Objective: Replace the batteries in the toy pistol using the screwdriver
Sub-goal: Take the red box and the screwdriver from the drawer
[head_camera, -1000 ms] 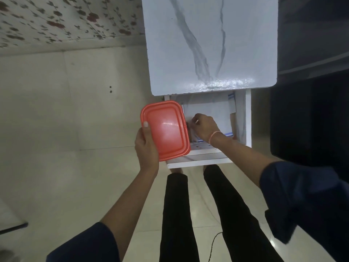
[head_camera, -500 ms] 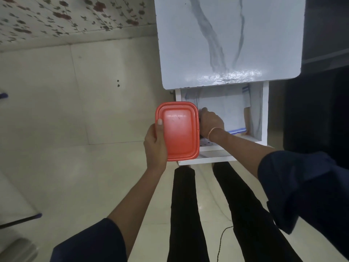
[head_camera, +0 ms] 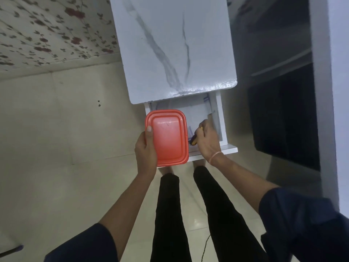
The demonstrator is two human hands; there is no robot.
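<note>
Head view: a person stands over a small white table (head_camera: pixel 170 50) with grey marble veining, its drawer (head_camera: pixel 222 129) pulled out toward the legs
left hand (head_camera: pixel 145 150): clamped on the left long edge of a red box (head_camera: pixel 168 137), thumb flat on the lid, the other fingers hidden beneath
red box: lidded, held about level above the left part of the drawer; what it holds cannot be told
right hand (head_camera: pixel 206 140): down in the drawer, fingers curled round a yellow-and-black tool (head_camera: pixel 194 141)
yellow-and-black tool: probably the screwdriver's handle (only a short stretch shows past the fingers, the shaft is hidden), so this is a judgement
toy pistol: not in view; whether it lies in the drawer or in the box, I cannot tell
batteries: not in view either
step in hand: likely gathering what the job needs, with no screw work begun
how the tool should handle: light, stiff, hard-shelled; best taken round the thick middle of the handle, tip kept clear of the other wrist
how the box should handle: thin smooth plastic, light and a little flexible; held by one edge it may tip, and loose contents could slide, so fingers spread under its base would steady it
risk: lifting the tool may knock it against the box's right rim, which sits just beside it
</note>
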